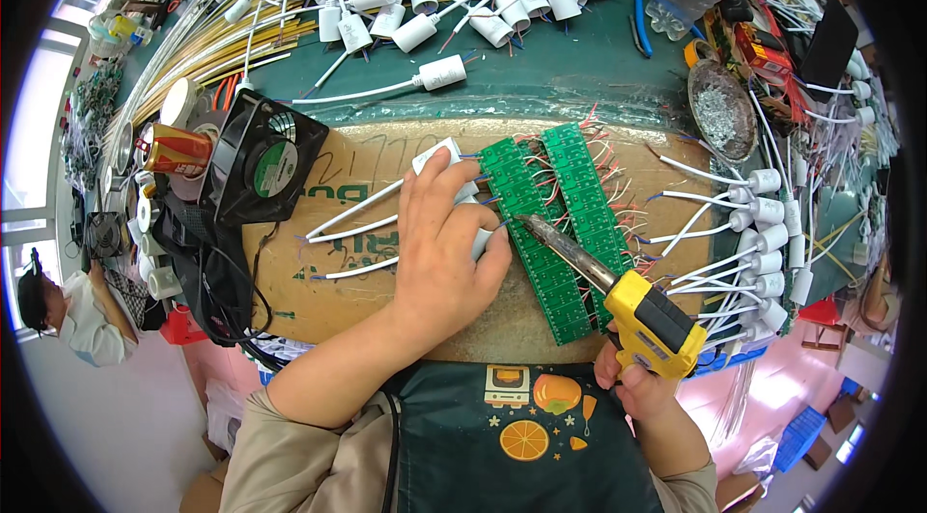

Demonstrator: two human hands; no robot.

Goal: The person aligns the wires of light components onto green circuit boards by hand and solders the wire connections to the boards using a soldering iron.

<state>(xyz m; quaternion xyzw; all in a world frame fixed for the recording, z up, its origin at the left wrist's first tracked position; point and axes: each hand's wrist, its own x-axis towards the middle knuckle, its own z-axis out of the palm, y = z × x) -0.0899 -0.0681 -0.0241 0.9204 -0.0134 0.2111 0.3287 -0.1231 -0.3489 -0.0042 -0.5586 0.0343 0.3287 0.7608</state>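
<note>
The circuit boards (585, 194) are green; the soldering gun (657, 322), yellow and black.

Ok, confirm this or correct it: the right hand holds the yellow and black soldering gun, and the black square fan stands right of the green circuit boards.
The fan's side is wrong: the head view shows the black square fan left of the green circuit boards. The right hand does hold the yellow and black soldering gun.

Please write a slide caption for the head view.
Right hand holds yellow soldering gun at green circuit boards; left hand holds white sockets.
</note>
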